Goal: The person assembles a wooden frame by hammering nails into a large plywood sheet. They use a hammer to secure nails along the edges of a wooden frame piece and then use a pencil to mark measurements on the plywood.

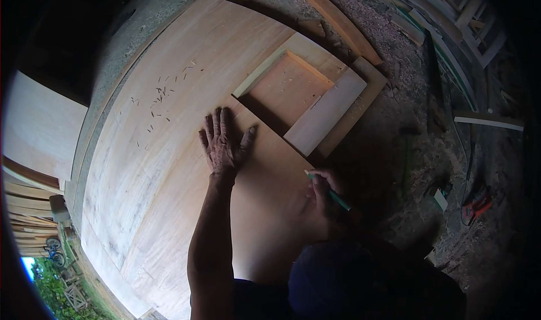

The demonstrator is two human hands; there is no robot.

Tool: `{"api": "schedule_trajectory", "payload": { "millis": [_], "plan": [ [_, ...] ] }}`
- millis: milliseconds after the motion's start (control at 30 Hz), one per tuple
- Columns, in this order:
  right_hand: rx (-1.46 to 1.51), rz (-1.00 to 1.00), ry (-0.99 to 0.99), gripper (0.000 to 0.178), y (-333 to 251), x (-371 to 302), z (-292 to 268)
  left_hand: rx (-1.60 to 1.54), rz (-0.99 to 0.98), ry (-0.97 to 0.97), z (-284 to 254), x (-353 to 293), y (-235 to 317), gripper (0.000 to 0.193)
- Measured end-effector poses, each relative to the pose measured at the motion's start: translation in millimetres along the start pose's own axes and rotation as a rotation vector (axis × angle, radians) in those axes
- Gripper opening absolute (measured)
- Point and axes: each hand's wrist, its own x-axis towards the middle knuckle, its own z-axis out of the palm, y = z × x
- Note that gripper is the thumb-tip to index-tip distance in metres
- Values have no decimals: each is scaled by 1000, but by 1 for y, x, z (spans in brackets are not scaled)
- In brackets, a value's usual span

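Observation:
A large pale plywood sheet [169,168] spreads across the middle of the view. My left hand [222,142] lies flat on it with the fingers stretched out, close to the near left corner of a rectangular recess [282,91]. Light wooden strips [327,117] border part of that recess. At the sheet's right edge my right hand [322,189] is closed round a green pencil [339,201], whose pale end points up and left near the edge. Several small nails [160,97] are scattered on the sheet beyond my left hand.
A curved-looking timber board [338,21] lies beyond the sheet. Shavings cover the ground [406,77] at right, where a red tool [477,208] lies in shadow. Another pale panel [42,122] stands at far left. Dark blue cloth [332,280] fills the lower middle.

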Motion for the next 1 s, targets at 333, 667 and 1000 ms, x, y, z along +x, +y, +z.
{"api": "schedule_trajectory", "payload": {
  "millis": [333, 667, 1000],
  "plan": [
    [159, 13, 148, 27, 41, 17, 10, 15, 24, 40, 3, -1, -7, 94],
    [149, 44, 162, 26, 38, 22, 14, 10, 22, 42, 1, -1, -8, 94],
    [134, 51, 157, 22, 44, 23, 11, -2, 18, 34, 1, -1, -7, 95]
  ]
}}
